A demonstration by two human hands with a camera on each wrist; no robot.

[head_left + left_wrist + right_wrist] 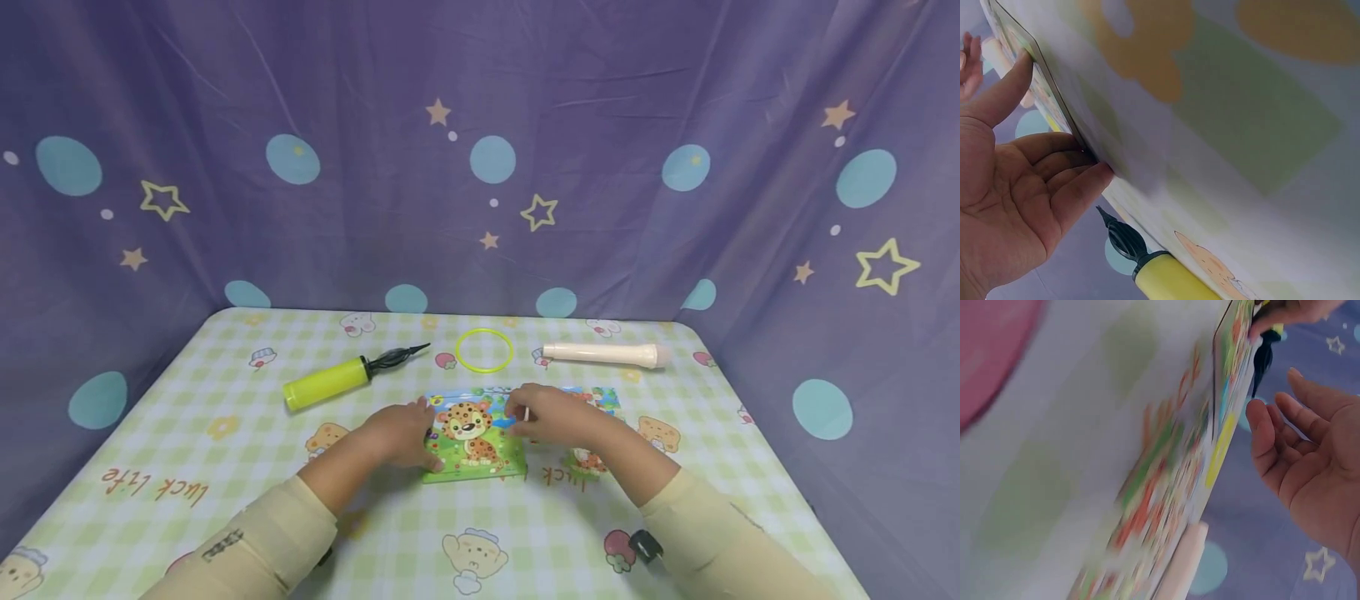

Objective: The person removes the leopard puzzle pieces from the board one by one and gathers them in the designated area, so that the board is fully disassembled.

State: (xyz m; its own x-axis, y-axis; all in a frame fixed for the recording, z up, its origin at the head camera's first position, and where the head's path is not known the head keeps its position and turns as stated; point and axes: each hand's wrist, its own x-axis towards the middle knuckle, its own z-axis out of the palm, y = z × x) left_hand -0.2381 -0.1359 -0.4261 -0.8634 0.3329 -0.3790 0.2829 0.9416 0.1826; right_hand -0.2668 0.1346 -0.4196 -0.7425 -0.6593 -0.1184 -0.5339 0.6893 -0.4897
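Observation:
A cartoon leopard jigsaw puzzle board [480, 446] lies on the checked tablecloth. Along its left edge rests my left hand [405, 435]; the left wrist view shows the thumb [1013, 90] on the board's face and the other fingers reaching down at its edge. My right hand [558, 414] hovers over the board's right side, its fingers loosely bent and apart, with nothing visible between them in the right wrist view. Loose puzzle pieces [606, 398] lie right of the board, partly hidden under the right hand and forearm.
Behind the left hand lies a yellow hand pump [327, 384] with a black nozzle. A thin yellow ring [458, 354] is beyond the board, and a pale pink microphone-like stick [600, 354] lies at back right. Purple curtains [480, 275] surround the table.

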